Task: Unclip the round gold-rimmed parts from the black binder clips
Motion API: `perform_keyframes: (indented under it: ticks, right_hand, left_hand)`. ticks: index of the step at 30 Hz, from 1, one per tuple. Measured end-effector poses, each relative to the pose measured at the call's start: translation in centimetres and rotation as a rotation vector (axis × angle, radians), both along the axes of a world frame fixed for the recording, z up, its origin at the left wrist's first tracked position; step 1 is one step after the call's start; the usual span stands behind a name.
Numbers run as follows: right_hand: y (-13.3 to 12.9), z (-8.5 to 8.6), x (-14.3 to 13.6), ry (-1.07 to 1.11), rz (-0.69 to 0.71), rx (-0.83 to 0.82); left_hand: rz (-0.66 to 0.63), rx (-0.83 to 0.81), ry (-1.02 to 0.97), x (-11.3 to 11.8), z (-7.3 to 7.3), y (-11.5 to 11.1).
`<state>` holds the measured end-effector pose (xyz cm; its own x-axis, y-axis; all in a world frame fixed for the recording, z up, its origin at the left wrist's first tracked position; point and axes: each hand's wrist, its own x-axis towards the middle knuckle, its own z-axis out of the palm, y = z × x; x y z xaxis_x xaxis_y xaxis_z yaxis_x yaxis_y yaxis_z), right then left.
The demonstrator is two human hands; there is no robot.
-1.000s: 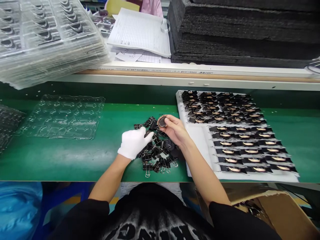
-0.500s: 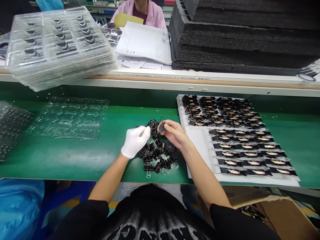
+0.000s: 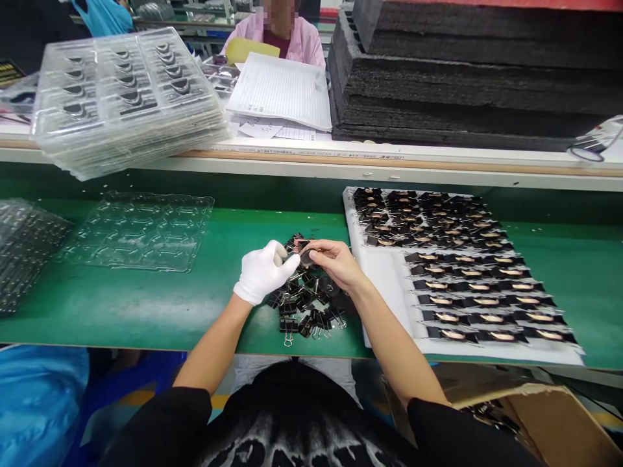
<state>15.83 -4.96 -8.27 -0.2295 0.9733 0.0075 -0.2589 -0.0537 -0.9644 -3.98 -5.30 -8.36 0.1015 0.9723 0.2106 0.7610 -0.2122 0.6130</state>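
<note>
My right hand (image 3: 337, 263), bare, pinches a small round dark disc (image 3: 307, 258) between thumb and fingers. In the earlier view this disc shows a copper-coloured rim. My left hand (image 3: 264, 272), in a white glove, is closed with its thumb and fingertips against the disc's left side. A black binder clip (image 3: 302, 244) shows between the fingertips of both hands, partly hidden by them. Beneath and in front of the hands lies a loose pile of black binder clips (image 3: 304, 298) with silver wire handles. Another round black piece (image 3: 327, 285) rests among them.
To the right, a white foam board (image 3: 387, 275) bears rows of clipped pieces (image 3: 487, 301). A clear moulded tray (image 3: 141, 230) lies left, beside stacked trays (image 3: 24, 253). On the shelf stand clear trays (image 3: 126, 97), papers (image 3: 282, 91) and black foam (image 3: 462, 91). A person (image 3: 306, 39) sits opposite.
My left hand has come right to meet the disc, its fingertips now touching it. My right hand has turned and shifted slightly left with the disc. The head view has tilted up a little.
</note>
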Motion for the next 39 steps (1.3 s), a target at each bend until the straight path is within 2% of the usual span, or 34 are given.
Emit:
perform_keyframes:
  ticks: [2, 6, 10, 13, 15, 18, 21, 24, 29, 34, 39]
  right_hand:
    - [0.0, 0.0, 0.1, -0.022, 0.020, 0.011]
    - [0.1, 0.1, 0.2, -0.041, 0.089, 0.025]
    - [0.1, 0.4, 0.4, -0.055, 0.103, 0.036]
    - [0.4, 0.6, 0.7, 0.028, -0.040, 0.023]
    - [0.6, 0.7, 0.7, 0.110, -0.151, -0.041]
    - [0.8, 0.8, 0.6, 0.175, -0.228, -0.153]
    - [0.8, 0.9, 0.3, 0.164, -0.244, -0.209]
    - [0.8, 0.8, -0.1, 0.168, -0.246, -0.204]
    - [0.7, 0.4, -0.4, 0.147, -0.263, -0.140]
    - [0.5, -0.1, -0.8, 0.072, -0.282, -0.113]
    - [0.5, -0.2, -1.0, 0.087, -0.269, -0.116]
  left_hand:
    - [-0.063, -0.072, 0.021, -0.1, 0.3, 0.1]
    - [-0.190, -0.107, -0.001, -0.3, 0.5, 0.2]
    - [-0.236, -0.151, -0.084, -0.7, 0.7, 0.3]
    - [-0.246, -0.155, -0.107, -1.0, 0.6, 0.4]
    - [-0.257, -0.152, -0.130, -1.0, 0.5, 0.4]
    - [-0.281, -0.218, -0.268, -0.7, 0.2, 0.1]
    - [-0.287, -0.324, -0.449, -0.1, 0.0, -0.3]
    - [-0.256, -0.329, -0.533, 0.2, 0.0, -0.6]
    - [-0.215, -0.239, -0.529, 0.5, 0.0, -0.7]
    - [-0.238, -0.224, -0.478, 0.4, 0.0, -0.7]
    - [-0.224, -0.212, -0.474, 0.6, 0.1, -0.8]
